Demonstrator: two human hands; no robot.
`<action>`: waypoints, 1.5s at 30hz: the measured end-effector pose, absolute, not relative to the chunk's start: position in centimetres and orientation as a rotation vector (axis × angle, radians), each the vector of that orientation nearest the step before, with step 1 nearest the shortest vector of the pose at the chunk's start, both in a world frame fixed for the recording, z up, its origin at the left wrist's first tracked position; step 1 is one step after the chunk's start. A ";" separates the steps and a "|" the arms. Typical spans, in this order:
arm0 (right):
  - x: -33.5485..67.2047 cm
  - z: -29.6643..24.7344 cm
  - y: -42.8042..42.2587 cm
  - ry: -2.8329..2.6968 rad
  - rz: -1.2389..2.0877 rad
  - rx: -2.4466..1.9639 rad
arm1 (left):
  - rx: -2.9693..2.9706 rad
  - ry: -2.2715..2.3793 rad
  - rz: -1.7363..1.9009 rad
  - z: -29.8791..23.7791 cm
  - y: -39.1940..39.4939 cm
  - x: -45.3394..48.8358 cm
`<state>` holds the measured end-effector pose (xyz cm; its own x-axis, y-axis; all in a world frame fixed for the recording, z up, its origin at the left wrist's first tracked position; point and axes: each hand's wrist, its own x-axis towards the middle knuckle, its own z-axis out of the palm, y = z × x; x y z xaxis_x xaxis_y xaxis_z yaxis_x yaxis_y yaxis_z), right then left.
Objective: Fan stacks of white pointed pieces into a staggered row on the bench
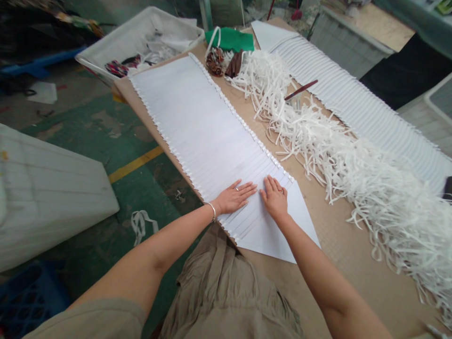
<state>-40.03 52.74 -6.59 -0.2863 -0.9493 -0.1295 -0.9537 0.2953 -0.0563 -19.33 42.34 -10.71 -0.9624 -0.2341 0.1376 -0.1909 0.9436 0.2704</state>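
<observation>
Currently: left hand (235,197) and right hand (275,198), both spread flat, pressing the near end of a pleated white sheet (208,132) on the counter (339,278). Risk: sideways dragging could shift the folds; loose white strips (353,155) lie just beside.
</observation>
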 end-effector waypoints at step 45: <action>-40.3 -6.7 52.6 2.337 0.109 -1.800 | 0.722 -2.931 -0.417 -11.2 45.7 -9.4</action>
<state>-40.33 52.57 -6.71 -0.2448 -0.9500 -0.1940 -0.9639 0.2601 -0.0570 -9.41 45.67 -11.16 -0.8835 -0.4677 0.0258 -0.4419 0.8505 0.2852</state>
